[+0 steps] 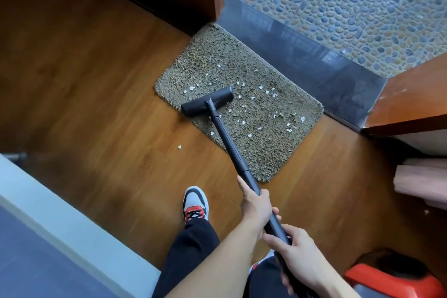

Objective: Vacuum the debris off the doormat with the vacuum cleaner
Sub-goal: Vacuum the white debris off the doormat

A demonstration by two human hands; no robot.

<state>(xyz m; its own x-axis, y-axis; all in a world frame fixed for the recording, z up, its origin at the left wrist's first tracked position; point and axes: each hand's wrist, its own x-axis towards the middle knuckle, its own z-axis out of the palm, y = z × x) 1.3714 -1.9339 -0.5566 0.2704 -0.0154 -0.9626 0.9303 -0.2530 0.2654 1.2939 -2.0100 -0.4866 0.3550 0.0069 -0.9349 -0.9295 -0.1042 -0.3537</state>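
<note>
Doormat cleaning, seen from beside the person. The shaggy olive doormat [217, 55] lies on the wooden floor [96, 80], its far edge touching a dark stone threshold [302, 60], with pebble paving [350, 2] beyond. White flakes of debris [192, 88] are scattered over most of the mat; one stray flake [179, 147] lies on the boards just beside it. The black floor head [208, 104] of the vacuum cleaner rests on the mat near its left edge, and the black wand [229, 147] slants back to the person. The left hand [256, 205] grips the wand, fingers curled round it; the right hand [297, 256] grips it lower down, nearer the body. A grey, black and red sneaker [195, 203] stands on the floor left of the wand. A red object [387, 283], partly out of frame, sits at lower right.
</note>
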